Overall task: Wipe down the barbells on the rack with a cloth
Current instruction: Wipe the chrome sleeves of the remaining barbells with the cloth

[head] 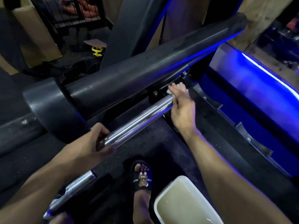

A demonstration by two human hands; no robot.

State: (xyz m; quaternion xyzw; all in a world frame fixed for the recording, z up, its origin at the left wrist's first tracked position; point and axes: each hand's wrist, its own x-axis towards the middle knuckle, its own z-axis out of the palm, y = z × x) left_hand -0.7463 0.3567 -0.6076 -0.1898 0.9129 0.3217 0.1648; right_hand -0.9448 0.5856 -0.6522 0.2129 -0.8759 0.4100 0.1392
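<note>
A chrome barbell sleeve (139,117) slants from lower left to upper right in the middle of the head view. My left hand (95,143) grips its near end, fingers curled round the metal. At the far end of the sleeve my right hand (181,102) holds a small white cloth (171,91), mostly hidden under the fingers, against the bar where it meets the dark rack bracket (158,92). A thick dark bar (145,70) runs above and parallel to it. Another chrome bar end (72,189) lies lower left.
A white tub (182,202) of cloudy yellowish water sits on the floor at lower right, beside my foot in a black slipper (142,177). The black rack rail (239,130) with cradles runs along the right, under blue-lit panels (258,81). A yellow object (97,50) lies at the back.
</note>
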